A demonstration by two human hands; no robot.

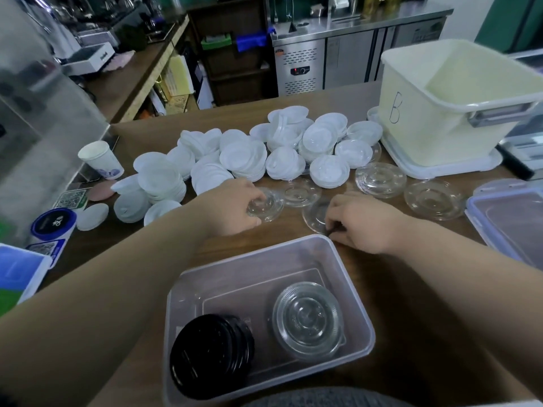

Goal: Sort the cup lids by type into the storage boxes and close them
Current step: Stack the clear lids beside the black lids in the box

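My left hand point(232, 205) grips a clear flat lid point(269, 205) on the wooden table. My right hand point(361, 223) pinches the near edge of another clear lid point(316, 214) beside it. More clear lids point(380, 179) lie to the right, one point(435, 199) further out. A big heap of white lids point(244, 157) covers the middle of the table. The clear storage box point(357, 292) near me holds a stack of black lids point(211, 355) and a stack of clear lids point(308, 320). A cream box marked B point(411, 124) stands at the right.
A clear box cover with a blue rim point(511, 221) lies at the right edge. A paper cup point(100, 160) and a blue-topped tub point(53, 224) stand at the left. Counters and a steel fridge sit behind the table.
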